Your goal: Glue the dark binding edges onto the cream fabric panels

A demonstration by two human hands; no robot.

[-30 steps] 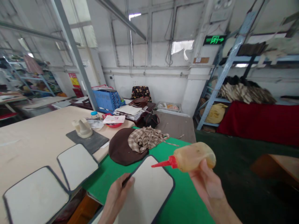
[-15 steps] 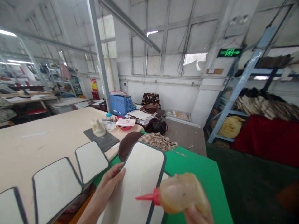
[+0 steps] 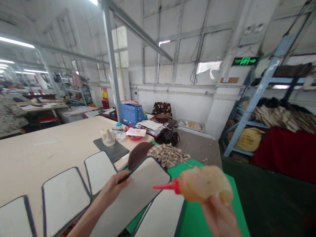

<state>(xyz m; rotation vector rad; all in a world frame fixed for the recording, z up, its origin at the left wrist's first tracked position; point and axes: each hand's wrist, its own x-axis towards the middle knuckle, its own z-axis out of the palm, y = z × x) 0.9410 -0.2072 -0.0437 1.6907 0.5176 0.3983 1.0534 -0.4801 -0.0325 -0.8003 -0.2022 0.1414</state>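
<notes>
My left hand (image 3: 118,185) grips the dark upper left edge of a white panel (image 3: 138,191), which is tilted in front of me. In my right hand (image 3: 218,210) is a translucent bottle (image 3: 206,184) of amber liquid, lying sideways with its red nozzle (image 3: 165,186) pointing left, over the panel's right part; whether it touches cannot be made out. Beneath and to the right, another dark-edged white panel (image 3: 163,210) rests on the green surface (image 3: 195,210). Several similar panels, one of them nearby (image 3: 65,197), lie along the beige table's near edge.
On the beige table (image 3: 66,141) are a dark mat (image 3: 120,151) with a cream-coloured holder (image 3: 108,137) and a red bowl (image 3: 135,137). Plaid strips (image 3: 170,154) and a brown piece (image 3: 138,153) lie beyond the panels. A person in patterned clothing (image 3: 11,113) is at far left.
The held panel has tilted and swung left, uncovering more of the panel beneath. My right hand and the bottle have moved up and to the right. The camera view has shifted slightly.
</notes>
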